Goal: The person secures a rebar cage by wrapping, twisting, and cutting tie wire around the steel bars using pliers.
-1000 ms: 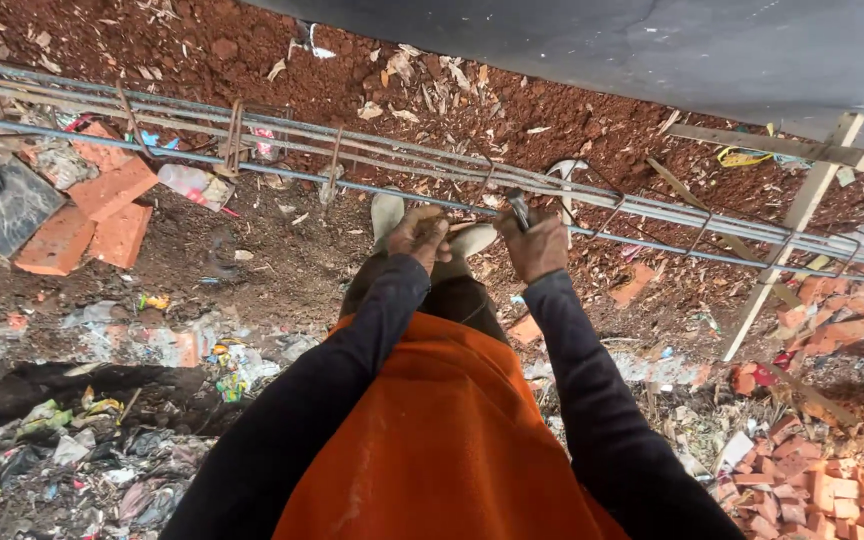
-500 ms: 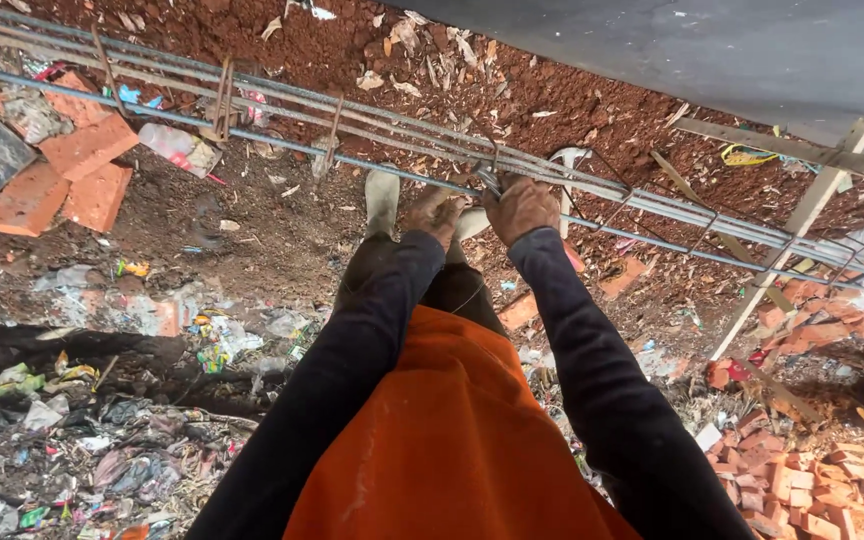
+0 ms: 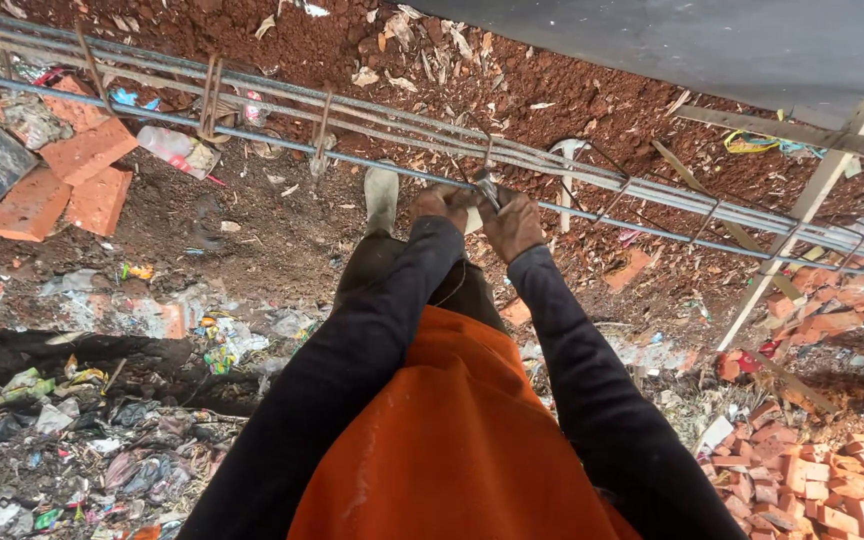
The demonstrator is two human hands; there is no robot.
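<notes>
Both arms now further outstretched — left hand (image 3: 439, 203) and right hand (image 3: 514, 226) together, fingers clamped on rebar cage (image 3: 592, 180).

Soft overcast daylight, sharp focus, wide-angle edge distortion.

The rebar cage (image 3: 252, 115) runs from nine o'clock to three o'clock across the ground. Both hands meet on it near the centre, the left hand (image 3: 439, 203) just left of the right hand (image 3: 514, 225). Bricks (image 3: 72, 175) lie at ten o'clock below the bars; a brick pile (image 3: 812, 480) sits at four o'clock. Litter (image 3: 72, 420) lies at eight o'clock. A wooden stake (image 3: 802, 215), perhaps leaning on the bars, stands at two o'clock.
</notes>
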